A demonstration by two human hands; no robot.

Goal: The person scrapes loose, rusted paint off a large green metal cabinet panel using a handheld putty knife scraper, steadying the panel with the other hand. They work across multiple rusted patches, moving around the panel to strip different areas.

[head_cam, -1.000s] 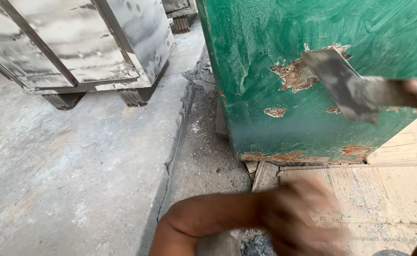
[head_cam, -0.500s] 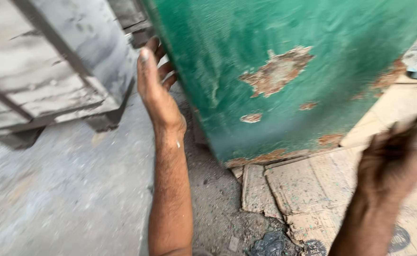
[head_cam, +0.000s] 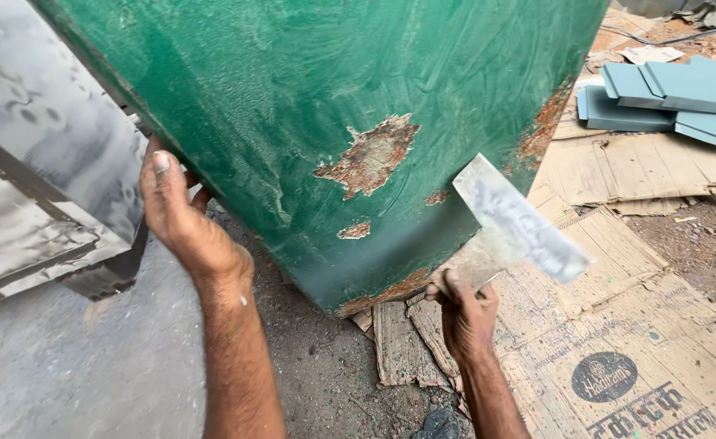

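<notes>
1. Left hand point(head_cam: 180, 218) grips the tilted green cabinet's point(head_cam: 309, 106) edge, steadying it.
2. Right hand point(head_cam: 465, 313) clasps a scraper point(head_cam: 516, 223), blade angled beside the rusty patch point(head_cam: 370, 154), above cardboard point(head_cam: 618, 325).

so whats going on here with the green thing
A person's left hand grips the left edge of a big green metal cabinet, which leans tilted. The right hand holds a wide flat scraper with its blade up near the cabinet's lower right corner. Paint has flaked off in rusty patches. Flattened cardboard covers the ground.
</notes>
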